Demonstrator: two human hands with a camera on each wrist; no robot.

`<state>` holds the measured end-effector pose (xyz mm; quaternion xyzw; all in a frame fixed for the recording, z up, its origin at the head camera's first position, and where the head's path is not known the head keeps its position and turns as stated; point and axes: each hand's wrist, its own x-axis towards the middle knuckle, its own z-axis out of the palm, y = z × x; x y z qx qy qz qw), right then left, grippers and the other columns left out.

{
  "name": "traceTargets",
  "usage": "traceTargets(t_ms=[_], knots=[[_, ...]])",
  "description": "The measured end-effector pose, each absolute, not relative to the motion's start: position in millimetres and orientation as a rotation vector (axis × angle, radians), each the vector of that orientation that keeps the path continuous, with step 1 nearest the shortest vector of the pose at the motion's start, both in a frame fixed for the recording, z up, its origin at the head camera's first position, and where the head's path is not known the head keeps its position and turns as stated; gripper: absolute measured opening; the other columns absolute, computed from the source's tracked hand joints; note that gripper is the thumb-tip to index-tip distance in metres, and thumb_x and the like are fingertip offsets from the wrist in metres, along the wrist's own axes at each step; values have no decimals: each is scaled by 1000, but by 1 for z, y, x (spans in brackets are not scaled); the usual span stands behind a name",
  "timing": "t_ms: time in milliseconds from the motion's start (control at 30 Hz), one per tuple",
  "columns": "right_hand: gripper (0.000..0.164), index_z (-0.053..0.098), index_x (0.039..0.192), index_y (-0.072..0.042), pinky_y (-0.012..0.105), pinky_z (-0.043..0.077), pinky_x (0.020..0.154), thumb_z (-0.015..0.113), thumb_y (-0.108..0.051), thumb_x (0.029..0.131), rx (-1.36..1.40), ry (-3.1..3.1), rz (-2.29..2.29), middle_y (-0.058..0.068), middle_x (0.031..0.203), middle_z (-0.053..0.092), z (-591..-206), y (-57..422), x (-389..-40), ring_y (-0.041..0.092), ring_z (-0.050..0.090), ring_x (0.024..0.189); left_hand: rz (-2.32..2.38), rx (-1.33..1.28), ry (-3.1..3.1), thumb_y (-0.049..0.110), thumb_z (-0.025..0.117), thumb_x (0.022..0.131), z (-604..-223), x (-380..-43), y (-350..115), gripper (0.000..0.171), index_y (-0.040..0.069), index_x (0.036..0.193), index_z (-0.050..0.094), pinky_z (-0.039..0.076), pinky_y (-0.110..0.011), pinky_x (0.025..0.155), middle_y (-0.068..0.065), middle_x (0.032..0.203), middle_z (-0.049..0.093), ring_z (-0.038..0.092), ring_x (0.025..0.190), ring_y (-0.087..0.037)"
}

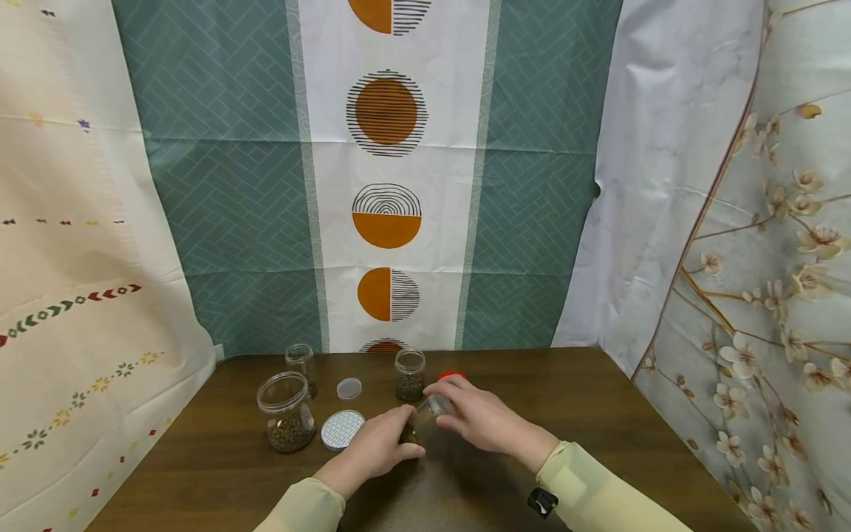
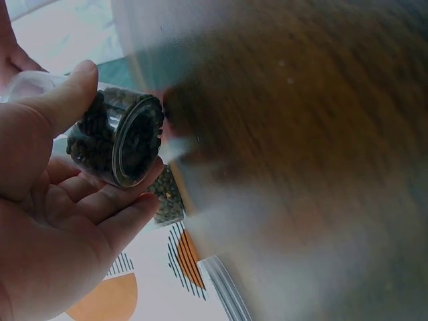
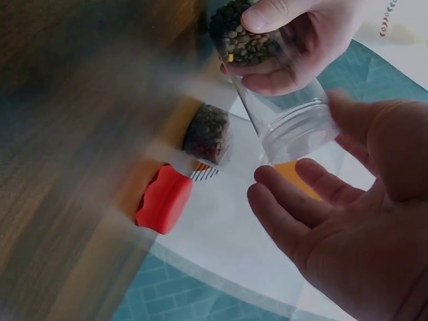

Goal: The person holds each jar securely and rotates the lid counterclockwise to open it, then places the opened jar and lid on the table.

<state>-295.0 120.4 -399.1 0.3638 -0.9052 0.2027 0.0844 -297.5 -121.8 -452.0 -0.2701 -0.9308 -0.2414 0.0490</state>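
Note:
My left hand (image 1: 382, 447) grips a clear jar (image 2: 114, 134) near its base, thumb on one side and fingers on the other. The jar is tilted, with dark pellet-like granules (image 3: 247, 40) gathered at its base end. At the jar's ridged mouth end (image 3: 301, 130), my right hand (image 1: 475, 414) pinches between thumb and fingers. Whether a clear lid covers that mouth is hard to tell. Just beyond the right hand, a red lid (image 3: 164, 199) lies on the table, mostly hidden by the hand in the head view.
Behind the hands stands an open jar (image 1: 410, 375) part-filled with granules. To the left are a wide open jar (image 1: 286, 414) and a narrower jar (image 1: 301, 362), also holding granules. A large white lid (image 1: 342, 430) and a small translucent lid (image 1: 349, 389) lie on the brown table (image 1: 545, 384).

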Motion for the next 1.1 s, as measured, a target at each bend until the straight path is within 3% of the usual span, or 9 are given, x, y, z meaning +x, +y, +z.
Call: traceTargets(t_ms=[200, 433, 633, 900, 1100], knots=[[54, 65, 151, -15, 49, 60, 84, 69, -49, 109, 895, -2746, 571, 6, 136, 65, -395, 116, -296, 21, 70, 95, -739, -829, -2833, 34, 91, 94, -453, -297, -122, 47, 8, 125, 67, 58, -49, 84, -1, 113, 71, 71, 99, -24], [49, 68, 145, -14, 51, 60, 85, 68, -48, 109, 835, -2825, 553, 5, 115, 70, -395, 113, -300, 20, 69, 92, -755, -832, -2834, 33, 91, 95, -452, -296, -122, 48, 7, 126, 67, 59, -50, 86, -3, 116, 72, 72, 103, -27], [46, 69, 142, -13, 55, 60, 93, 67, -46, 110, 868, -2837, 552, 7, 120, 73, -395, 114, -300, 25, 73, 106, -759, -827, -2847, 33, 91, 95, -452, -297, -121, 46, 8, 126, 67, 58, -49, 84, -1, 113, 71, 71, 100, -24], [43, 67, 142, -15, 52, 59, 91, 71, -41, 108, 911, -2831, 546, 5, 118, 70, -394, 116, -300, 21, 69, 102, -738, -829, -2841, 33, 91, 94, -450, -297, -121, 47, 9, 126, 67, 57, -46, 81, 0, 111, 70, 69, 95, -21], [42, 66, 143, -15, 54, 58, 96, 73, -37, 107, 962, -2808, 573, 5, 124, 70, -396, 119, -301, 25, 70, 109, -730, -833, -2838, 33, 91, 95, -451, -296, -122, 47, 9, 126, 66, 57, -47, 82, 0, 112, 70, 70, 97, -22]])
